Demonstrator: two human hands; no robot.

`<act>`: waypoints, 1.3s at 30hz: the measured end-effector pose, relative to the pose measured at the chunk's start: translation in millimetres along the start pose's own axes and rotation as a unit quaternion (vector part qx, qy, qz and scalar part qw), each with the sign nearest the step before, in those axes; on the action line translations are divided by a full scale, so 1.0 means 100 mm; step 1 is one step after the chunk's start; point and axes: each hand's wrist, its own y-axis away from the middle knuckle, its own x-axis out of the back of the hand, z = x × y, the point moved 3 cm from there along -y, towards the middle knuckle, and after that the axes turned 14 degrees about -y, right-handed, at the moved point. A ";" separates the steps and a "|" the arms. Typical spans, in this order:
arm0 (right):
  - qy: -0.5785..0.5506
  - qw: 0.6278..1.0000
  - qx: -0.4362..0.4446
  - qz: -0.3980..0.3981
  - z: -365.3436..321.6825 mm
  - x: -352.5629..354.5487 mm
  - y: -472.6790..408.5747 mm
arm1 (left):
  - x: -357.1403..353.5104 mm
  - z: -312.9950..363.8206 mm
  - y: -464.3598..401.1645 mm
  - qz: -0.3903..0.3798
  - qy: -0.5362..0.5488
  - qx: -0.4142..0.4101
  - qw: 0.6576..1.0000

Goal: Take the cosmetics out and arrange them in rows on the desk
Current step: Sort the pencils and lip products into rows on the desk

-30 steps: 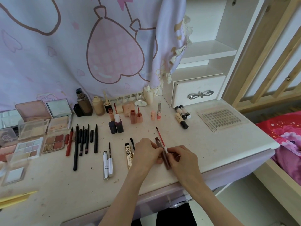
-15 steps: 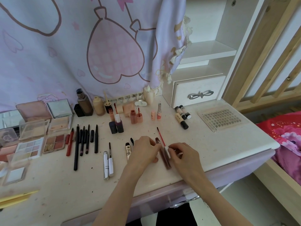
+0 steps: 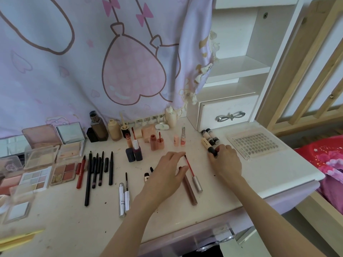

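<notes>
R hand (image 3: 225, 160) grips beige tube (image 3: 209, 147) just left of lash tray (image 3: 256, 142). L hand (image 3: 169, 171) relaxed, fingers over red wand (image 3: 192, 173); brown tube (image 3: 189, 190) beside it, pencils (image 3: 98, 169) farther left.

On the table (image 3: 278, 175) my left hand (image 3: 167, 175) lies just left of the wand (image 3: 191, 170) and the tube (image 3: 189, 188) beside it. My right hand (image 3: 225, 160) is further right and farther off, at the near end of the concealer stick (image 3: 208, 145). The pencils (image 3: 98, 167) lie in a row to the left, the palettes (image 3: 46, 164) beyond them at the far left. Bottles (image 3: 105, 128) stand along the far edge, and the lash tray (image 3: 256, 142) lies at the right.
</notes>
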 end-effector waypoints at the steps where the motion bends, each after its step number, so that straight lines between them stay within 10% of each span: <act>1: -0.008 1.000 0.001 0.006 0.00 0.00 -0.01 | -0.01 0.00 -0.01 0.000 -0.001 -0.003 1.000; 10: -0.285 0.958 0.022 0.025 0.03 0.21 0.19 | 0.05 0.08 -0.07 0.082 0.004 -0.045 0.996; 25: -0.605 0.772 -0.003 -0.195 -0.69 0.46 0.53 | 0.44 0.15 0.05 0.190 0.063 -0.049 0.978; 39: -0.555 0.812 0.058 -0.173 -0.83 0.29 0.66 | 0.46 0.04 0.17 0.159 0.115 -0.057 0.979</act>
